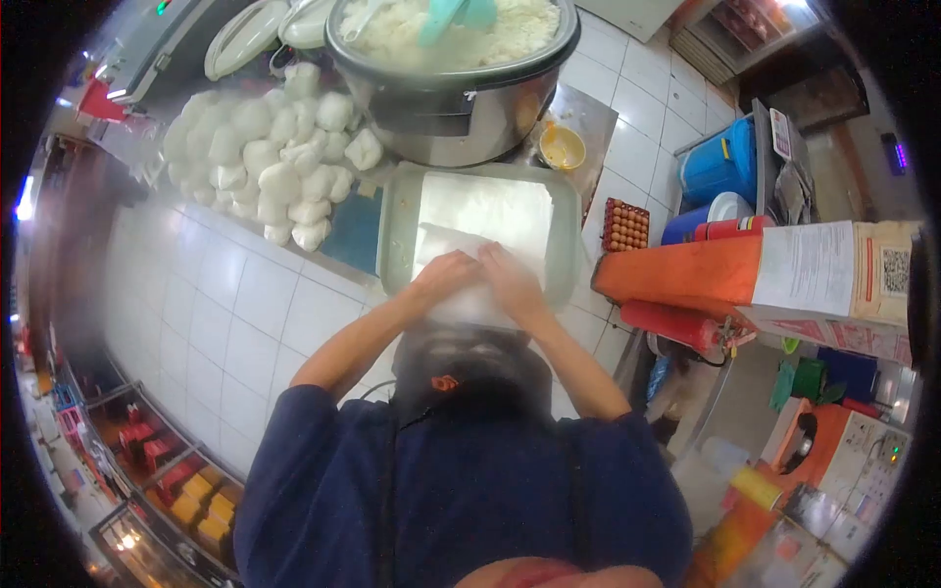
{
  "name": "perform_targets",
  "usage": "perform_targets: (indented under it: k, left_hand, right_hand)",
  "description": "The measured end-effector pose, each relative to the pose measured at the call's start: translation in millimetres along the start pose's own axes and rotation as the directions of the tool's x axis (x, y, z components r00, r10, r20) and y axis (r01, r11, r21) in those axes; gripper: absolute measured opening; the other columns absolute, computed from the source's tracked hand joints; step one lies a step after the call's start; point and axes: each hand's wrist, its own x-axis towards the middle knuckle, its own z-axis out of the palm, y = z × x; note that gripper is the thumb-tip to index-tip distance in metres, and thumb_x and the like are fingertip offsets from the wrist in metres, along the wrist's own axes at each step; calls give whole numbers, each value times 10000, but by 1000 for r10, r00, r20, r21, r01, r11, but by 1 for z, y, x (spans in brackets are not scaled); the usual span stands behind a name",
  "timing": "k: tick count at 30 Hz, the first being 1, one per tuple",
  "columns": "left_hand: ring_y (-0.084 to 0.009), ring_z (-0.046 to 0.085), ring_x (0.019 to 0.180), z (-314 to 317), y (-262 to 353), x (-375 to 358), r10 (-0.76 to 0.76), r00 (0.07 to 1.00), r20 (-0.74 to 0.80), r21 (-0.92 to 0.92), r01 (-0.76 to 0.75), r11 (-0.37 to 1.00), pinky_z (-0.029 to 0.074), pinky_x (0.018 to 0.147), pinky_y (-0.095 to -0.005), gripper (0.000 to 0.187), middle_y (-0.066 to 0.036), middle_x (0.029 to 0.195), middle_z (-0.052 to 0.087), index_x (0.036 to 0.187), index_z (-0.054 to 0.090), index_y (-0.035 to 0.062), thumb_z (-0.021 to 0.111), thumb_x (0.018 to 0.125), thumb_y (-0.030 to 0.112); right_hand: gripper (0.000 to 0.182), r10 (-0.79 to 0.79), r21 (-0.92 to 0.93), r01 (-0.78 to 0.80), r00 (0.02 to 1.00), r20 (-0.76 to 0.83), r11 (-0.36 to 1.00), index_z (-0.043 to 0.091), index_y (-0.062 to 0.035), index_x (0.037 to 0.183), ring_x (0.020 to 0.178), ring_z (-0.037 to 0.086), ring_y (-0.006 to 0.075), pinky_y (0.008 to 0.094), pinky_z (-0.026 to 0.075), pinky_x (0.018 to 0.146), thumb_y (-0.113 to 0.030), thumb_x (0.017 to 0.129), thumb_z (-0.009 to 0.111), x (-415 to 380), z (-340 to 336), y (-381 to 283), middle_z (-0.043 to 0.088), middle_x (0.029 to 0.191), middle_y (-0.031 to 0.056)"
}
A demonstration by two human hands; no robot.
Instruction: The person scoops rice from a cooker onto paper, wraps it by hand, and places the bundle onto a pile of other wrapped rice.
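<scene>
hands (478, 277) on thin white paper (482, 208)

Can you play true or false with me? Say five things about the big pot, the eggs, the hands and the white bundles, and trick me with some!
1. The big pot has white rice in it. True.
2. The eggs are inside the pot. False: they sit to the right of the tray.
3. The left hand and right hand are both at the white sheets. True.
4. The scoop in the pot is red. False: it is turquoise.
5. The white bundles are piled left of the pot. True.
</scene>
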Motion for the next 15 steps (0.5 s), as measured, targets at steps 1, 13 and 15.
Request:
perform_targets:
  k: [1,13,15]
  left_hand:
    - [-261,626,898,-10,0,-5,14,1000,4,13,-14,1000,532,775,-360,280,-119,968,657,1048,642,39,683,832,212]
    - [-268,689,946,-45,-30,-32,205,972,-114,34,-202,979,572,805,-374,292,-117,1105,690,1116,672,81,683,836,164]
    - [-269,701,874,-45,-34,-34,96,990,-104,-73,-103,992,571,753,-370,260,-111,1028,713,1080,694,60,674,823,93]
  right_hand:
    - [379,-25,8,25,998,-50,1000,588,10,1207,1187,568,323,374,477,990,-90,850,510,-2,2,0,611,1234,186]
    - [243,-17,31,25,973,-228,999,672,-4,1040,1073,621,285,377,508,928,-75,822,590,-61,21,29,667,1097,134]
    - [186,199,66,-194,977,-75,979,677,-24,975,974,642,284,392,526,832,-104,836,582,-56,24,29,671,1032,116]
